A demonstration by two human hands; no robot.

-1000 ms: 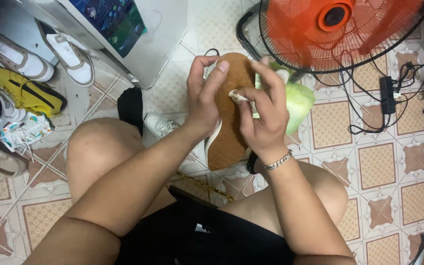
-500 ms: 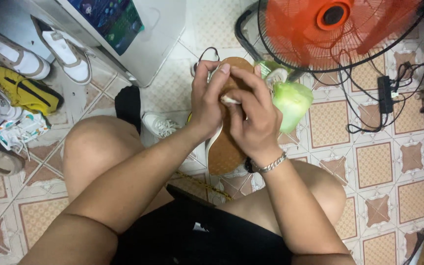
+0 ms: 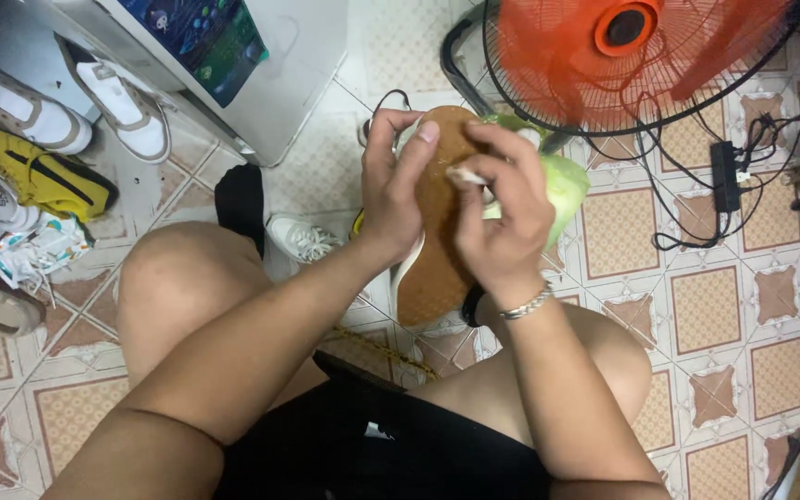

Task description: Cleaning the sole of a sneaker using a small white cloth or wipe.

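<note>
The left hand (image 3: 398,190) keeps its grip closed around the upturned shoe (image 3: 432,250), fingers over the brown sole near the toe. The right hand (image 3: 504,213) still pinches a small white cloth (image 3: 467,176) against the sole, now slightly higher than before. Just beyond lies a green bag (image 3: 562,185), beside the orange fan (image 3: 631,56).

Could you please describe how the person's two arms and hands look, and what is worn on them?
Both forearms are bare, with no sleeves and no gloves. The left hand wears nothing that shows. The right hand has a silver-coloured metal link bracelet around its wrist. No rings or watch are visible.
</note>
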